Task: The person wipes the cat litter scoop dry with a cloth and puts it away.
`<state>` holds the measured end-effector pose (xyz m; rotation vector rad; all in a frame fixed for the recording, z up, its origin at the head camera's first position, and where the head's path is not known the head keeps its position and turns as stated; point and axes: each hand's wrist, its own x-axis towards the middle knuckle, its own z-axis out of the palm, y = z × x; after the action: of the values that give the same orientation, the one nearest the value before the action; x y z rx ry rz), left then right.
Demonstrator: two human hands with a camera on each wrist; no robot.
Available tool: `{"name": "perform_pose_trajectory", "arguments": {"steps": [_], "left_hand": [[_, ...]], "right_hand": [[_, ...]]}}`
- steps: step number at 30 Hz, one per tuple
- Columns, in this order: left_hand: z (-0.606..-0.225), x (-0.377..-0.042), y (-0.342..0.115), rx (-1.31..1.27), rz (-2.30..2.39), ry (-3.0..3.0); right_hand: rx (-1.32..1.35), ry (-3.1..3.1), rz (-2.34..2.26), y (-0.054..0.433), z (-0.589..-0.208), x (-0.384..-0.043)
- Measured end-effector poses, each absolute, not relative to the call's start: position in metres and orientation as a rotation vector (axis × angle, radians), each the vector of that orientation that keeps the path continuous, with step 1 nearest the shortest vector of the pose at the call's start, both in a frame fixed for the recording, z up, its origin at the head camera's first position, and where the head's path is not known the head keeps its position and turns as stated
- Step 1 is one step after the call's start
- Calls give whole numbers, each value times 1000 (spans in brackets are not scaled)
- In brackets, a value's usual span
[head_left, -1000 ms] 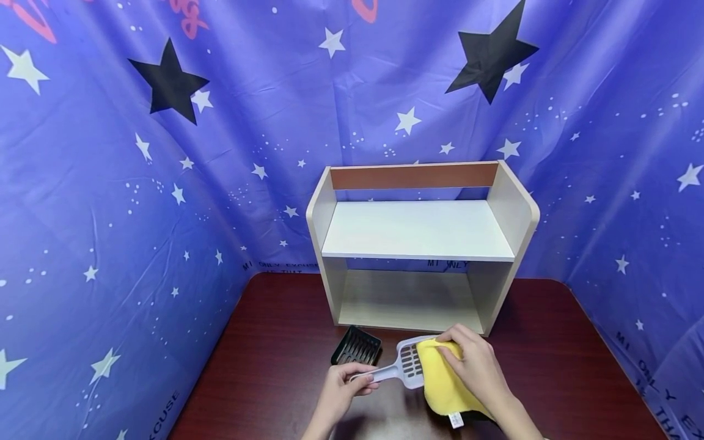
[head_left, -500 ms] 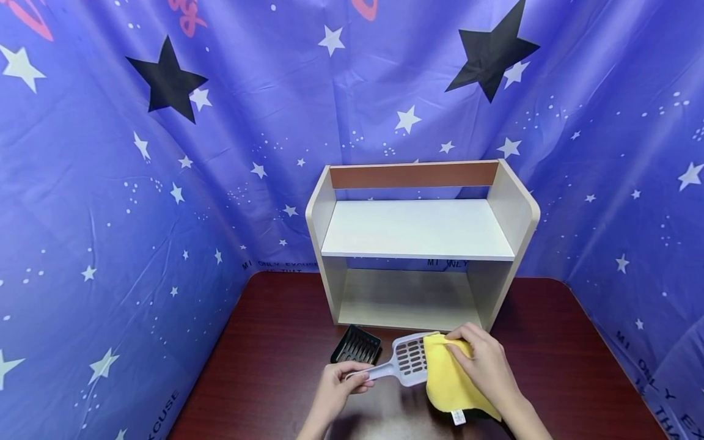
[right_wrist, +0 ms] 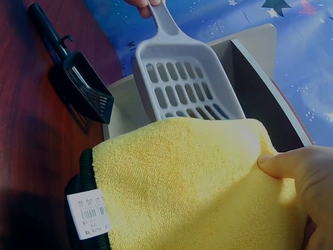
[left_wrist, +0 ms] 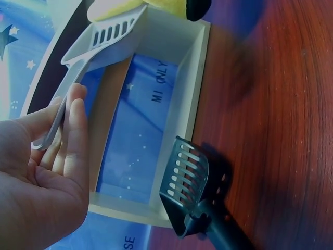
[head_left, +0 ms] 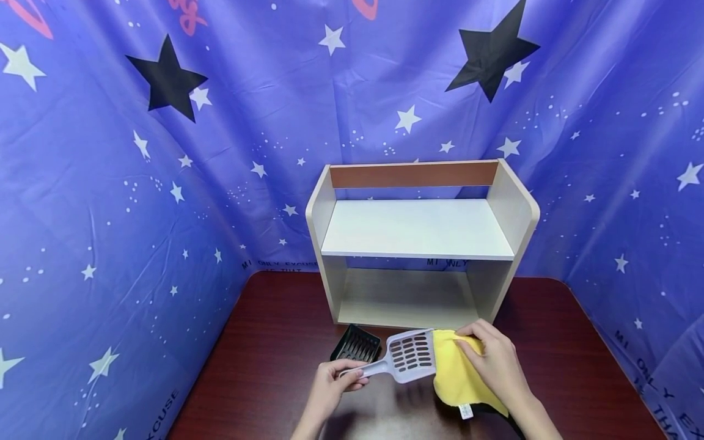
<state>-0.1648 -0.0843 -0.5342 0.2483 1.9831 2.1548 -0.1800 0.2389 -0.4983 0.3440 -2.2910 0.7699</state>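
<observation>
While left grip (head_left: pixel 332 384) pinches handle (head_left: pixel 375 368), scoop (right_wrist: pixel 179 51) (grey) juts rightward; cloth (head_left: pixel 461 373) beyond.

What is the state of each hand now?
Left hand: holding the grey slotted plastic scoop by its handle.
Right hand: holding the yellow fleecy cloth.

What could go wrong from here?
1. The left hand holds the gray scoop only by its handle, so pressure at the far end might twist it.
2. The yellow cloth sits at the scoop's front edge and might snag there.
3. The black scoop lies near the left hand and could get bumped if that hand drops.
</observation>
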Motion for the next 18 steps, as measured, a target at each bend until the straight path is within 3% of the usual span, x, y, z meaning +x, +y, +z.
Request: {"name": "perform_pose_trajectory", "arguments": {"steps": [18], "left_hand": [[-536,-165,-90,249,2141,2011]], "right_hand": [[383,-2156,839,246,-488,-180]]}}
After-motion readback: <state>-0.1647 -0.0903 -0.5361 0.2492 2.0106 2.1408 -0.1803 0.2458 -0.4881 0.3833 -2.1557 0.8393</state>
